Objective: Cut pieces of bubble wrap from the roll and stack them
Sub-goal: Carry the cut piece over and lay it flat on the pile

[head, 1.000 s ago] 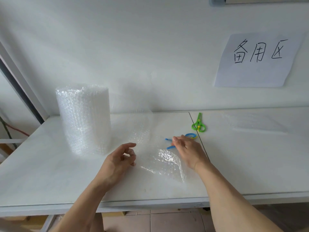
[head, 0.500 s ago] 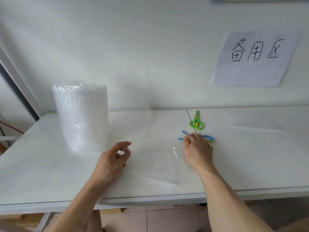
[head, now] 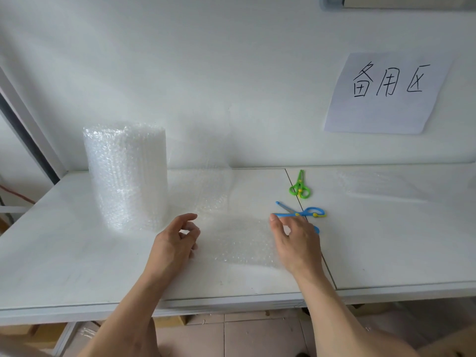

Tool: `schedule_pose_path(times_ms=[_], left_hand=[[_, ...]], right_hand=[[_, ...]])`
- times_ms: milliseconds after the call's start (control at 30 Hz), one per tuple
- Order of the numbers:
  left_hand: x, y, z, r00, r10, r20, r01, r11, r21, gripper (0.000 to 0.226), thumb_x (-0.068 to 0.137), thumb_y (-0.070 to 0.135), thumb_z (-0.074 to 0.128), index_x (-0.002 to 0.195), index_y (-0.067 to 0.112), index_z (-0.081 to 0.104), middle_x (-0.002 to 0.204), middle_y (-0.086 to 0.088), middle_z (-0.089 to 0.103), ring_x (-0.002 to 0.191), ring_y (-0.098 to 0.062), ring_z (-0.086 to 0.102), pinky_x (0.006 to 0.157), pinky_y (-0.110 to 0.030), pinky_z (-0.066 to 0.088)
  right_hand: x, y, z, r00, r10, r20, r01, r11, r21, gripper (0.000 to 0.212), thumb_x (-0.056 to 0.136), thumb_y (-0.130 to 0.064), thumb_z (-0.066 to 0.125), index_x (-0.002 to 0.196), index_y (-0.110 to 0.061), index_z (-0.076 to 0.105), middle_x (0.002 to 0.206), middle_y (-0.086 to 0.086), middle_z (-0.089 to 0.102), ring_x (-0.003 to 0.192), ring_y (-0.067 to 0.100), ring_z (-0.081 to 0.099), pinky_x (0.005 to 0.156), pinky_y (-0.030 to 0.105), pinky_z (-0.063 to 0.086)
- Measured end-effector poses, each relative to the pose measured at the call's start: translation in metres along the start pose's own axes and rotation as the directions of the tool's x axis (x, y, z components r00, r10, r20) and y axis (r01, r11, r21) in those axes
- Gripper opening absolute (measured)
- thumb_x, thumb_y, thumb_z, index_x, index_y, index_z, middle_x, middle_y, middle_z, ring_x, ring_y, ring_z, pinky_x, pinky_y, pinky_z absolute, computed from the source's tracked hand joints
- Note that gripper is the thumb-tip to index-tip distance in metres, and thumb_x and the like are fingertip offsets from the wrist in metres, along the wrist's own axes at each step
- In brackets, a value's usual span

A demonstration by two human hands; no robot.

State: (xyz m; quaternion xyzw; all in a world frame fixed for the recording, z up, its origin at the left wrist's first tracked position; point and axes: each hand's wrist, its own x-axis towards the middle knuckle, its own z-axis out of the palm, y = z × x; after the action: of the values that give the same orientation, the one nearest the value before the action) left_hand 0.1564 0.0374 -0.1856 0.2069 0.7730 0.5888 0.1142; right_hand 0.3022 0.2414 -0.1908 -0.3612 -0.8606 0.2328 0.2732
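Left of the blue scissors [head: 300, 214], the roll [head: 126, 176] stands upright; our left hand [head: 175, 240], fingers loosely curled, holds nothing at the loose sheet's [head: 239, 243] left edge. Our right hand [head: 296, 243], fingers relaxed, hovers over its right edge, just beside the scissors.

Both forearms reaching forward; left hand [head: 175, 242] loosely curled, thumb and forefinger apart, holding nothing; right hand [head: 296, 242] palm down, fingers relaxed, slightly bent.
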Motion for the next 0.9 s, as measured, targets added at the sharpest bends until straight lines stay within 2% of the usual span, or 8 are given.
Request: schedule_pose_path(times_ms=[100,167,267,333,433,533,733,900], left_hand=[[0.001,0.001,0.000,1.000,-0.013,-0.003,0.013,1.000,-0.013,0.025,0.091,0.012,0.062,0.108,0.030,0.064,0.091,0.001,0.064,0.055,-0.014,0.060,0.052,-0.028,0.050],[0.004,0.003,0.002,0.999,-0.040,0.000,0.040,0.999,-0.004,0.025,0.091,0.013,0.061,0.109,0.030,0.063,0.092,0.001,0.064,0.053,-0.013,0.059,0.048,-0.024,0.046],[0.009,0.003,0.004,0.997,-0.078,0.001,0.077,0.994,0.071,0.026,0.091,0.014,0.059,0.112,0.029,0.060,0.087,0.002,0.064,0.049,-0.012,0.057,0.045,-0.021,0.043],[0.012,0.003,0.005,0.997,-0.078,-0.013,0.079,0.990,0.116,0.026,0.091,0.015,0.059,0.115,0.026,0.059,0.087,0.003,0.064,0.050,-0.014,0.058,0.047,-0.023,0.043],[0.016,0.001,0.006,0.997,-0.042,-0.064,0.057,0.961,0.270,0.027,0.091,0.020,0.060,0.118,0.022,0.060,0.091,0.006,0.063,0.068,-0.020,0.062,0.058,-0.027,0.045],[0.015,-0.002,0.008,0.995,0.023,-0.101,0.022,0.904,0.426,0.030,0.092,0.024,0.059,0.122,0.022,0.058,0.091,0.010,0.062,0.084,-0.015,0.058,0.069,-0.028,0.042],[0.011,-0.004,0.008,0.992,0.078,-0.097,-0.025,0.888,0.459,0.032,0.094,0.020,0.058,0.126,0.018,0.058,0.098,0.005,0.062,0.088,-0.016,0.057,0.074,-0.026,0.040],[0.012,-0.003,0.011,0.994,0.098,-0.044,-0.055,0.817,0.575,0.029,0.098,0.025,0.052,0.125,0.021,0.060,0.118,-0.001,0.060,0.097,-0.019,0.060,0.076,-0.026,0.042]], right_hand=[[-0.004,-0.005,0.000,0.995,0.085,0.045,-0.084,0.996,-0.007,0.052,0.090,-0.062,0.039,0.113,-0.023,0.065,0.107,-0.006,0.065,0.105,0.014,0.061,0.093,0.035,0.044],[-0.009,-0.009,0.005,0.994,0.087,0.072,-0.080,0.992,-0.092,0.047,0.091,-0.057,0.045,0.121,-0.024,0.062,0.104,-0.006,0.063,0.101,0.015,0.061,0.092,0.035,0.045],[-0.013,-0.010,0.012,0.994,0.061,0.087,-0.042,0.978,-0.203,0.046,0.091,-0.056,0.046,0.125,-0.027,0.059,0.098,-0.007,0.062,0.099,0.019,0.060,0.094,0.036,0.043],[-0.014,-0.010,0.013,0.992,0.062,0.108,-0.033,0.966,-0.257,0.047,0.092,-0.055,0.045,0.128,-0.028,0.057,0.102,-0.005,0.063,0.101,0.021,0.059,0.094,0.036,0.041],[-0.016,-0.011,0.013,0.990,0.041,0.134,0.003,0.948,-0.317,0.049,0.092,-0.057,0.044,0.130,-0.029,0.055,0.110,-0.001,0.061,0.105,0.022,0.058,0.095,0.037,0.040],[-0.017,-0.013,0.012,0.988,0.033,0.148,0.019,0.941,-0.339,0.049,0.092,-0.056,0.043,0.131,-0.028,0.054,0.114,0.000,0.060,0.107,0.023,0.057,0.096,0.037,0.040],[-0.015,-0.019,0.008,0.982,0.055,0.181,0.014,0.934,-0.358,0.046,0.094,-0.053,0.042,0.133,-0.030,0.051,0.116,0.000,0.059,0.111,0.023,0.054,0.096,0.037,0.039],[-0.012,-0.028,0.006,0.975,0.062,0.212,0.017,0.935,-0.353,0.039,0.095,-0.042,0.046,0.133,-0.033,0.049,0.124,0.002,0.054,0.114,0.024,0.050,0.094,0.037,0.040]])
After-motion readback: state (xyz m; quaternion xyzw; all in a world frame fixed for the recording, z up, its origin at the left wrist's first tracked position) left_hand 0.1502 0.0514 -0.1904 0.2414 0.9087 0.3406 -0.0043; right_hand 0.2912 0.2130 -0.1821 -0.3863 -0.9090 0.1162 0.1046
